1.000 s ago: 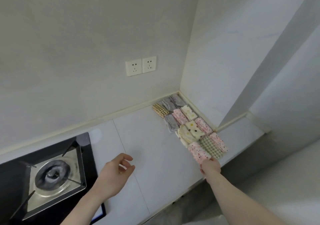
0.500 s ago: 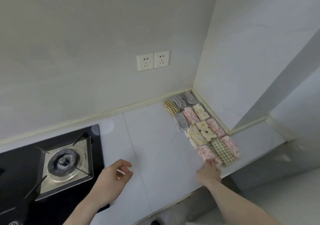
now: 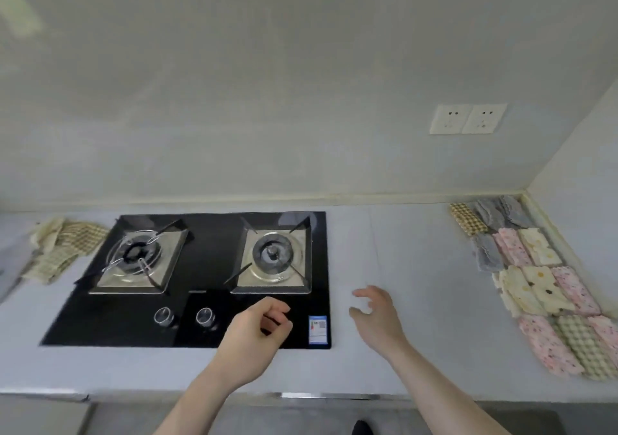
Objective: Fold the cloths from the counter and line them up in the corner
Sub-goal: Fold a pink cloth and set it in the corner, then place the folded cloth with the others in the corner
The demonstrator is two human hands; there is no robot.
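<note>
While both hands hang empty over the pale grey worktop [image 3: 418,267], the head view suggests the step in hand is fetching the next cloth. The left hand [image 3: 254,337] hovers above the front of the black glass gas hob [image 3: 200,281] with fingers loosely curled round nothing; the right hand [image 3: 378,317] is beside it, fingers spread and relaxed. A crumpled heap of cream and green-checked cloths [image 3: 60,247] lies just left of the hob, well apart from the rows of folded patterned cloths [image 3: 535,284] in the right corner. The person would do well to lift one cloth only, clear of the burners, then fold it on bare worktop.
</note>
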